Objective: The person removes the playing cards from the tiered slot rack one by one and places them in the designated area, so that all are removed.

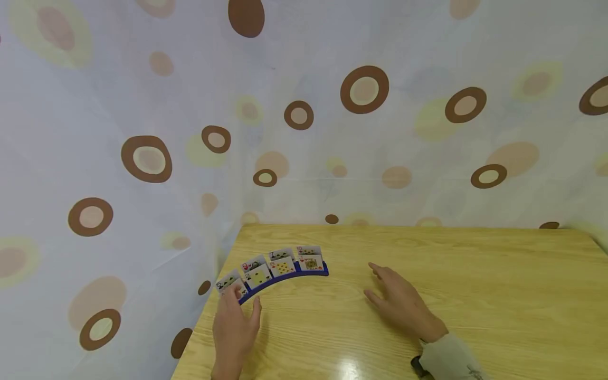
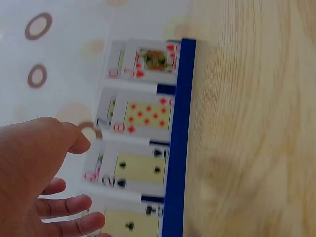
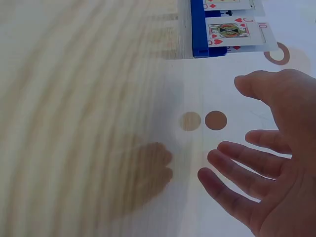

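A curved blue card holder [image 1: 313,273] stands on the table with playing cards in two rows. In the left wrist view the front row shows a jack of hearts [image 2: 155,60], an eight of diamonds [image 2: 147,114], a two of spades [image 2: 140,167] and a clubs card [image 2: 131,223]; other cards peek out behind them. My left hand [image 1: 234,327] is at the holder's left end, its fingers overlapping the leftmost cards in the head view, thumb apart. My right hand [image 1: 401,301] hovers over the table, right of the holder, fingers spread and holding nothing.
The wooden table [image 1: 475,279] reaches back to a pale curtain [image 1: 418,47] with brown and beige spots, which also runs along the left side. A dark band [image 1: 418,365] circles the right wrist, beside a light sleeve [image 1: 451,356].
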Available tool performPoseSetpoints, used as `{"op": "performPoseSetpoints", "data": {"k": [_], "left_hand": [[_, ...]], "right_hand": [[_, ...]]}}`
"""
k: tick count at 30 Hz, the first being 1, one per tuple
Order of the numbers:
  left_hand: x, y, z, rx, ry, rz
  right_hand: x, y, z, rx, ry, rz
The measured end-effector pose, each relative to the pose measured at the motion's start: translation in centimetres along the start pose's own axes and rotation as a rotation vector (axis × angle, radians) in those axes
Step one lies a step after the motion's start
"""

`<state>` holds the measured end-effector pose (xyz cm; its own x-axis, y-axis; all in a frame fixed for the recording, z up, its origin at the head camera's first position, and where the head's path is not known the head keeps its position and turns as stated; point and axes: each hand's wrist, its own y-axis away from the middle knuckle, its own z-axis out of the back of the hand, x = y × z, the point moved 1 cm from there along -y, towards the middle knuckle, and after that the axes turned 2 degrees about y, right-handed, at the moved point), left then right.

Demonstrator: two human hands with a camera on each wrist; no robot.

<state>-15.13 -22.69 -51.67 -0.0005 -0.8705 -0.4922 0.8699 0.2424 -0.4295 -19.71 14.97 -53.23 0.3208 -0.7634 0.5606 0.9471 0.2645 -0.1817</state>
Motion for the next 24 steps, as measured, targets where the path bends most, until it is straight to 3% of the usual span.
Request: {"op": "performPoseSetpoints", "data": {"k": [7,11,15,17,24], "left_hand": [[3.2,0.4,1.6,0.043,0.045,0.248],[5.1,0.5,2.0,0.172,0.069,0.387],[6.6,0.4,1.6,0.363,0.103,0.417],[7.1,0.2,1.2,0.426,0.126,0.411],[7.3,-0.5,1.0,0.422,0.115,0.399]], "right_hand": [[-0.4,-1.8,-0.9,-0.019,-0.091,-0.037],[-0.7,-2.7,-1.6,-0.026,-0.128,-0.02],[-0.8,-3.5,-2.4,-0.023,-0.154,-0.023],[-0.8,-4.0,-2.7,-0.027,-0.164,-0.023],[0.2,-5.9,-4.5,-0.001,-0.189,-0.004]]}}
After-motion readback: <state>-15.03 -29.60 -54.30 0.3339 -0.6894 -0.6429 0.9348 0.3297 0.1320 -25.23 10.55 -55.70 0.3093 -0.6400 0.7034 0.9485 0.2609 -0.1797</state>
